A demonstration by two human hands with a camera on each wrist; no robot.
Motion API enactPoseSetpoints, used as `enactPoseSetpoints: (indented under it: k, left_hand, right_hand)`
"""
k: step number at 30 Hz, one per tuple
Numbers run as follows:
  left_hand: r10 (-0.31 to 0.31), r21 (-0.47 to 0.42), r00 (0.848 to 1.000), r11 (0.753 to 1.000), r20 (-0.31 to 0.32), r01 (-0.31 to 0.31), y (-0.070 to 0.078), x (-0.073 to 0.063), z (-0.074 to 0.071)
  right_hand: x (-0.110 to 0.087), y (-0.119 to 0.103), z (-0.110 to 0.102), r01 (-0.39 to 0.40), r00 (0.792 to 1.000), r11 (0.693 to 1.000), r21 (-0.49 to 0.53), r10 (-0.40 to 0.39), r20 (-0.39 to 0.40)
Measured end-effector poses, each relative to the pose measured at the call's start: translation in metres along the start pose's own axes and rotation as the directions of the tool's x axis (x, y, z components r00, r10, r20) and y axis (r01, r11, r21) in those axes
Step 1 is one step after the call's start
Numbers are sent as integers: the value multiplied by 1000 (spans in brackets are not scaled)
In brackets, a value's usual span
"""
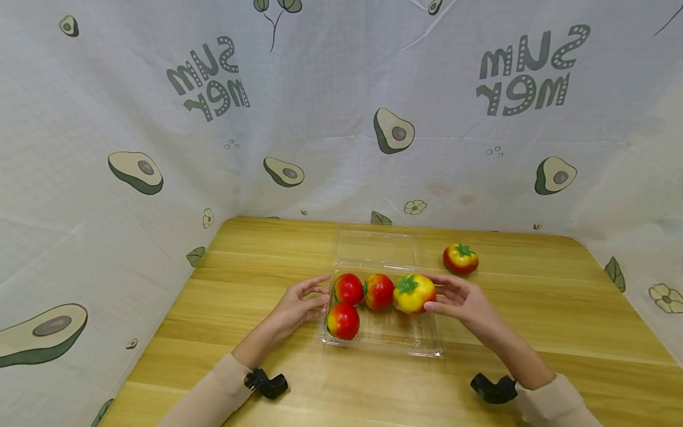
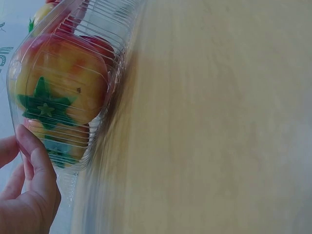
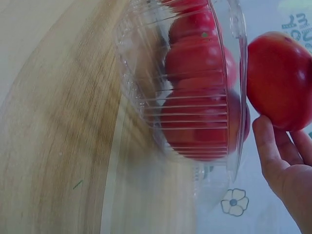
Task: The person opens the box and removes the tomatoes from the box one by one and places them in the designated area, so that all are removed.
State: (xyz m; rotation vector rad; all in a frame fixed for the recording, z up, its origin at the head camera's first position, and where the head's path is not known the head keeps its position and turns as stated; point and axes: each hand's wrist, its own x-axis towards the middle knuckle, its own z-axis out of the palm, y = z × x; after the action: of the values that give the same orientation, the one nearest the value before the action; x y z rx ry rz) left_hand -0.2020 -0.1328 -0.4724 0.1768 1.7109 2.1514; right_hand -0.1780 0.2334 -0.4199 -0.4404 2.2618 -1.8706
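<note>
My right hand (image 1: 453, 296) grips a yellow-and-red tomato (image 1: 414, 293) with a green star-shaped leaf top, thumb on the near side and fingers on the far side. In the right wrist view this held tomato (image 3: 280, 80) shows its red side, above the rim of a clear plastic box (image 3: 195, 165). Inside the box (image 1: 395, 341) lie three red-and-yellow tomatoes: one at the back left (image 1: 349, 289), one beside it (image 1: 379, 292) and one at the front left (image 1: 344, 321). The fingertips of my left hand (image 1: 296, 305) touch the box's left edge, thumb at its corner in the left wrist view.
The box's clear lid (image 1: 379, 248) lies folded back behind it. Another tomato (image 1: 460, 259) sits on the wooden table (image 1: 256, 255) at the back right. A printed curtain (image 1: 331, 107) hangs behind the table. A black wrist mount (image 1: 265, 384) is on each forearm.
</note>
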Motion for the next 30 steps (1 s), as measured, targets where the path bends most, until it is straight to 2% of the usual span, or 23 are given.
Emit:
enactPoseSetpoints:
  k: [11,20,30]
  left_hand:
    - [-15,5,1000,1000,-14,15,1,-1,1]
    - [-5,8,1000,1000,-16,6,-1,-1,1]
    - [-3,10,1000,1000,-7,3,0,-1,0]
  right_hand:
    - [-4,4,-9,-40,998,999,-18,39,-42]
    - [-9,6,-18,-22,997,1000,12,23,-70]
    - [-13,7,-28,-56,994,998,33,59,-89]
